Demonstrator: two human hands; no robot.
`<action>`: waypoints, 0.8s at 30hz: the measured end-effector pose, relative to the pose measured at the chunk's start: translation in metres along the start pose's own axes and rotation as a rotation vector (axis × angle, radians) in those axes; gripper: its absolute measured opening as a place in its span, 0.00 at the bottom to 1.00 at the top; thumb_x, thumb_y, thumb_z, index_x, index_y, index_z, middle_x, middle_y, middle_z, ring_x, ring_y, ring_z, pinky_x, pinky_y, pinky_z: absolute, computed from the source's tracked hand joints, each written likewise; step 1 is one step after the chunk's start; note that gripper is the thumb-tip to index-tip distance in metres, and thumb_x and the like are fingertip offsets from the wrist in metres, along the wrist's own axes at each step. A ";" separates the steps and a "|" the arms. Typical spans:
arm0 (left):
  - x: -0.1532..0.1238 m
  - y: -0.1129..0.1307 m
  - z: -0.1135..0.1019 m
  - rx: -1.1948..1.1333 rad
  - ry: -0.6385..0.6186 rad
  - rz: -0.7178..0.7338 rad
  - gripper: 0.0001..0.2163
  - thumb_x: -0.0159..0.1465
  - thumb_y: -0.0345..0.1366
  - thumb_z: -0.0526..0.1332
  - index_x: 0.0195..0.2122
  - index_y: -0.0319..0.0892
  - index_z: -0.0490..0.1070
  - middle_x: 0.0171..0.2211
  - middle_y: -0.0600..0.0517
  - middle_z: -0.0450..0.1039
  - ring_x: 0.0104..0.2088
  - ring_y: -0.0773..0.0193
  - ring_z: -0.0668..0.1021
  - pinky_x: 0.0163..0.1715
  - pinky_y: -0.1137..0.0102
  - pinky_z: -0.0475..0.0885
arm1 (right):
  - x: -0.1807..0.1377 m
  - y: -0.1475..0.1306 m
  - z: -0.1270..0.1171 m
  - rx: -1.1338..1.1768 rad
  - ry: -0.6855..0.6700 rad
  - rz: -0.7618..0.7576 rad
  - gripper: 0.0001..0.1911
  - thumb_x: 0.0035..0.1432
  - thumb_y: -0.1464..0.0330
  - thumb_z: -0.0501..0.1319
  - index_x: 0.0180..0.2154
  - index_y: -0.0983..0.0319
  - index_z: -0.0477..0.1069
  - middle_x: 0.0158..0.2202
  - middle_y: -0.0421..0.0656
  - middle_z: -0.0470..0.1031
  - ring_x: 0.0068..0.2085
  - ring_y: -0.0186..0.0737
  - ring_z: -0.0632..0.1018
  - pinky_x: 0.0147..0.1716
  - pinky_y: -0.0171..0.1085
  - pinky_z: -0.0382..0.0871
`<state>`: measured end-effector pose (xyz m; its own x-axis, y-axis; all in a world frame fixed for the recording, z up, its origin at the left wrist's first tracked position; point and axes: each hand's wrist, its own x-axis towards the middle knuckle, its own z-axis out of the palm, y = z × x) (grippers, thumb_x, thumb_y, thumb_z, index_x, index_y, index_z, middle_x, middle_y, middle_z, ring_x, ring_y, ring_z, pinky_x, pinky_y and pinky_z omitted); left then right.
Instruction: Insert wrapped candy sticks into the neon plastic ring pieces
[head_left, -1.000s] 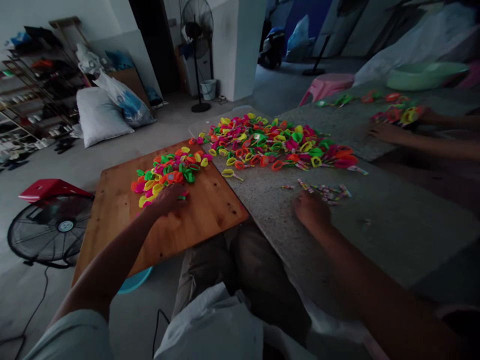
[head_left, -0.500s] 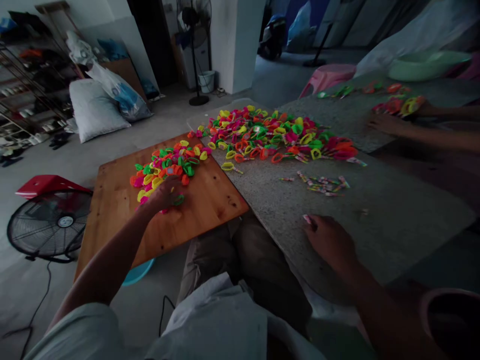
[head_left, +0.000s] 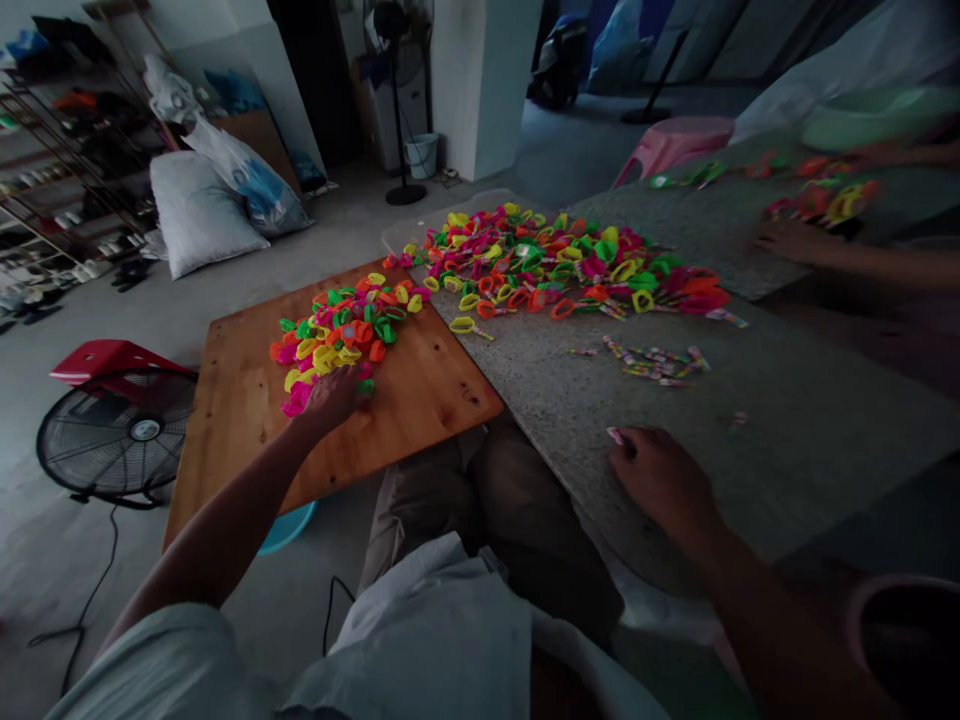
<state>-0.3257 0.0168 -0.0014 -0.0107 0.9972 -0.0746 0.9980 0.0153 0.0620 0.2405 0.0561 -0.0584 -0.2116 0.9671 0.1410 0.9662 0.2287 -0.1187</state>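
My left hand [head_left: 332, 396] rests on the wooden board [head_left: 247, 420], fingers curled into the near edge of a pile of neon plastic rings [head_left: 339, 330]; a green ring [head_left: 365, 386] shows at the fingertips. On the grey stone table [head_left: 750, 440] my right hand [head_left: 660, 478] lies closed, with a small pink piece [head_left: 615, 435] pinched at its fingertips. A small heap of thin colourful strips [head_left: 658, 363] lies beyond that hand. A large pile of neon rings [head_left: 562, 265] spreads over the table's far part.
Another person's hands [head_left: 795, 245] work with neon rings [head_left: 825, 200] at the far right. A floor fan [head_left: 112, 440] and red stool [head_left: 105, 360] stand left of the board. White sacks [head_left: 202, 215], a shelf rack, a standing fan [head_left: 397, 100] and a pink stool [head_left: 671, 140] lie beyond.
My right hand drew back from the heap of strips toward me, holding a small pink piece. My left hand stayed at the near edge of the ring pile on the board.
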 end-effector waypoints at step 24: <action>0.012 0.219 0.037 -0.548 0.101 0.503 0.14 0.77 0.44 0.59 0.56 0.48 0.81 0.52 0.48 0.84 0.50 0.60 0.85 0.49 0.69 0.79 | 0.000 -0.023 -0.012 0.500 -0.034 -0.060 0.13 0.72 0.59 0.60 0.43 0.59 0.80 0.41 0.48 0.80 0.44 0.46 0.79 0.49 0.44 0.73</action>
<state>-0.1047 0.0293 -0.0258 0.4062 0.8951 0.1836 0.7098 -0.4356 0.5536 0.2200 0.0497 -0.0435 -0.2776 0.9518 0.1306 0.7653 0.3013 -0.5689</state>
